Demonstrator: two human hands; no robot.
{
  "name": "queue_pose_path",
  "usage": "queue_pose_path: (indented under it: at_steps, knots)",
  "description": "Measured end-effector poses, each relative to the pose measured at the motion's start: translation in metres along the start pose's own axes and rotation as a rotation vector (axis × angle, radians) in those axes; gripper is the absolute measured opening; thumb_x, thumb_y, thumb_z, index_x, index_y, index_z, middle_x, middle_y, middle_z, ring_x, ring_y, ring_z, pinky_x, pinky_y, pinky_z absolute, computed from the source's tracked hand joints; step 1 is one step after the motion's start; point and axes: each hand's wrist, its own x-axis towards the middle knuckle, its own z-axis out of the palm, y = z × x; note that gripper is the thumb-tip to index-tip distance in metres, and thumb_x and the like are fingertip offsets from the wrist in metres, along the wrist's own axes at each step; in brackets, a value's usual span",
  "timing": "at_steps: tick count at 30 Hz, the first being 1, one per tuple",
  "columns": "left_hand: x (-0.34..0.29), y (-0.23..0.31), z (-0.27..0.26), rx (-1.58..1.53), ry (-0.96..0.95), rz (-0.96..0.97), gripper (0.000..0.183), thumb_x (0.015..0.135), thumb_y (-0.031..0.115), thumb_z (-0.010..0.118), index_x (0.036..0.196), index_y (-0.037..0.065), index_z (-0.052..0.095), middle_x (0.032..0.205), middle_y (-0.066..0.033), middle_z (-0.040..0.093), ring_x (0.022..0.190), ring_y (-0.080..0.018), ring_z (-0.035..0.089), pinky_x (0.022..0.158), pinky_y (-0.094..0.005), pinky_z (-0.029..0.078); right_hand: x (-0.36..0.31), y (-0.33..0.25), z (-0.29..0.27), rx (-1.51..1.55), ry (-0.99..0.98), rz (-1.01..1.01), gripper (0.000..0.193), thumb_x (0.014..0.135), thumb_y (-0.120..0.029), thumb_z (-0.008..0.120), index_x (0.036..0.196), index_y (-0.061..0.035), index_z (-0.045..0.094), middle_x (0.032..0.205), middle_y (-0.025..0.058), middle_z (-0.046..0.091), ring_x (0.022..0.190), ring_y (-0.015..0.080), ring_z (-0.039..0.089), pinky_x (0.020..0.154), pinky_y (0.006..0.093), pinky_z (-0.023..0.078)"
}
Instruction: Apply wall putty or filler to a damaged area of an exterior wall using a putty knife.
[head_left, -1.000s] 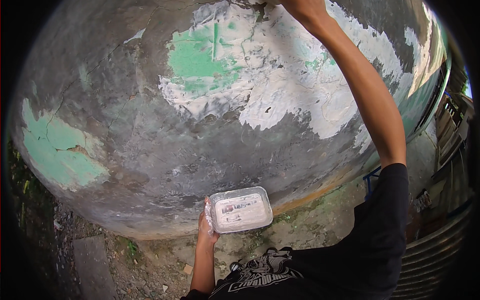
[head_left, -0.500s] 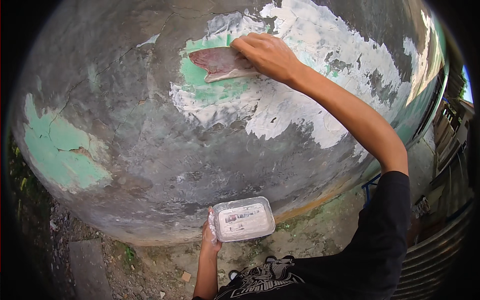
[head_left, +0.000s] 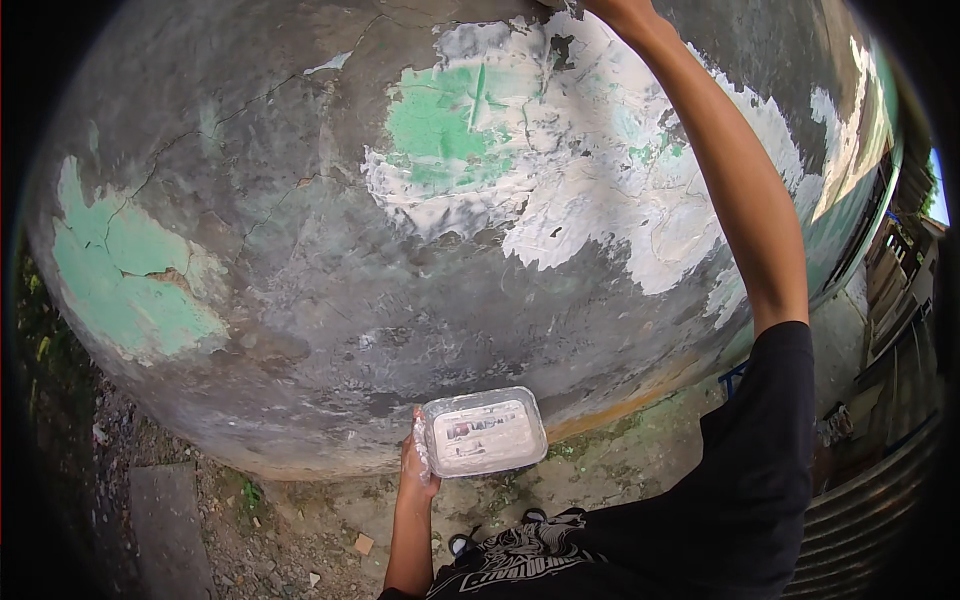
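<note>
My left hand (head_left: 419, 462) is closed on the side of a shallow clear plastic tub (head_left: 538, 445) smeared with white putty, held level near the foot of the wall. High at the top edge of the view, my right hand (head_left: 622, 12) is partly cut off. Only a sliver of the flat putty scraper in it shows, against the wall. Below it spreads a rough patch of white putty (head_left: 585, 215), with bare green paint (head_left: 430, 120) showing at its left part.
The grey, cracked wall (head_left: 290, 290) fills most of the view, with another green paint patch (head_left: 130, 270) at left. Rubble and a flat slab (head_left: 170, 520) lie on the ground at lower left. Corrugated sheeting (head_left: 870, 510) stands at lower right.
My right hand has moved up and to the right with the scraper, off the green area, which is now uncovered. The left hand still holds the tub in nearly the same place.
</note>
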Motion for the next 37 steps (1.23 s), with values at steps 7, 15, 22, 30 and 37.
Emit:
queue_pose_path:
  at_steps: [7,15,22,30,37]
  knots:
    - [-0.007,-0.001,-0.004,0.019,0.018,0.004,0.049,0.098,0.048,0.052,0.111,0.002,0.062,0.104,-0.0102,0.069,0.091,-0.0213,0.067,0.082,-0.0359,0.055,-0.018,-0.032,-0.004,0.244,-0.266,-0.082,0.020,0.082,-0.008,0.066,0.093,-0.0022,0.050,0.081,0.0222,0.058,0.080,0.0421,0.059,0.067,0.0474,0.045]
    - [-0.010,0.001,0.001,-0.002,0.024,0.033,0.050,0.097,0.049,0.052,0.112,0.002,0.063,0.104,-0.0105,0.069,0.091,-0.0215,0.067,0.083,-0.0351,0.054,-0.012,-0.017,0.029,0.060,-0.138,-0.062,0.010,0.085,-0.011,0.056,0.092,-0.0042,0.052,0.088,0.0198,0.061,0.088,0.0397,0.060,0.073,0.0464,0.046]
    - [-0.016,0.001,0.001,0.004,0.042,0.053,0.051,0.097,0.049,0.052,0.112,0.001,0.063,0.103,-0.0107,0.069,0.090,-0.0217,0.068,0.083,-0.0352,0.055,0.010,-0.024,0.003,0.161,0.007,0.188,0.017,0.081,-0.008,0.064,0.091,-0.0012,0.053,0.078,0.0252,0.060,0.078,0.0435,0.061,0.065,0.0470,0.046]
    - [-0.015,-0.008,0.005,-0.030,0.055,0.030,0.050,0.098,0.048,0.050,0.114,0.001,0.062,0.105,-0.0116,0.069,0.091,-0.0233,0.068,0.083,-0.0373,0.056,-0.038,-0.077,0.017,0.462,0.261,0.794,0.020,0.080,-0.015,0.071,0.084,0.0005,0.058,0.077,0.0155,0.068,0.073,0.0193,0.066,0.065,0.0336,0.050]
    - [-0.014,-0.019,0.000,-0.013,0.079,0.019,0.053,0.100,0.050,0.045,0.126,0.005,0.057,0.118,-0.0122,0.065,0.105,-0.0283,0.064,0.094,-0.0418,0.051,-0.055,-0.097,0.064,1.108,0.719,1.078,0.023,0.087,-0.008,0.071,0.105,0.0034,0.061,0.098,0.0114,0.068,0.084,0.0145,0.064,0.076,0.0275,0.050]
